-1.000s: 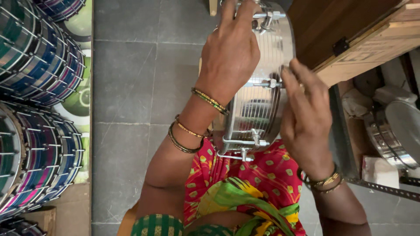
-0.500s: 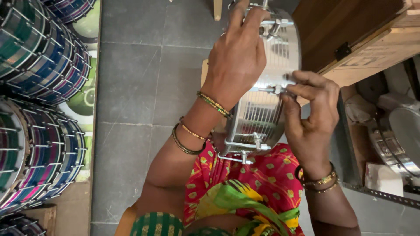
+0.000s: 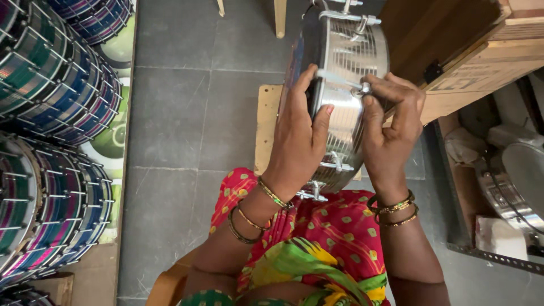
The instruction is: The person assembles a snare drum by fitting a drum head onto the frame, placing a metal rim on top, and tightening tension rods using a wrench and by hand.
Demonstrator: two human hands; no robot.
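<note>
A shiny steel drum shell (image 3: 347,68) with tension rods and lugs stands on edge over my lap, which is covered in red and green patterned cloth. My left hand (image 3: 300,136) grips the shell's near rim, fingers wrapped over the edge. My right hand (image 3: 391,122) pinches a tension rod fitting on the shell's side with thumb and fingers. Both wrists wear gold bangles.
Stacked drums with coloured striped shells (image 3: 51,141) fill the left side. A wooden box (image 3: 481,62) sits at the upper right, with metal drum parts (image 3: 510,181) below it. A wooden board (image 3: 266,124) lies on the grey tiled floor (image 3: 187,113) under the drum.
The drum shell has turned and shifted to the right. My left hand slid from its top down to the near rim; my right hand moved up to the rod fitting.
</note>
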